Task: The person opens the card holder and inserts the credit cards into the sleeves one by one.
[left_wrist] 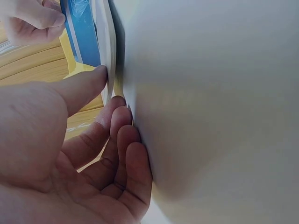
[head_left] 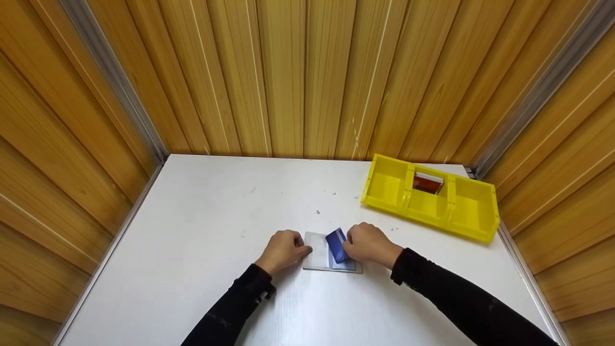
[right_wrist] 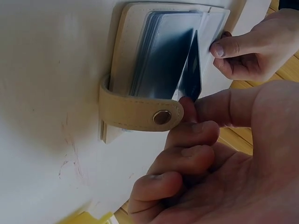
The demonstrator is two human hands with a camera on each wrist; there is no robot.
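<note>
A cream card holder (right_wrist: pixel 122 58) with clear plastic sleeves (right_wrist: pixel 163 49) lies spread on the table. Its strap (right_wrist: pixel 135 111) with a round metal snap sticks out on the right side. My left hand (head_left: pixel 282 251) pinches the holder's left edge, thumb on top and fingertips against the underside in the left wrist view. Between thumb and index finger, my right hand (head_left: pixel 371 244) holds a blue card (head_left: pixel 337 245). That card is tilted up over the sleeves on the holder's right half. Whether its lower edge is inside a sleeve, I cannot tell.
A yellow tray (head_left: pixel 406 197) with three compartments stands at the back right of the white table (head_left: pixel 216 206). In its middle compartment leans a dark red and white item (head_left: pixel 427 183). Wood-look panels (head_left: pixel 283 77) enclose the back and sides.
</note>
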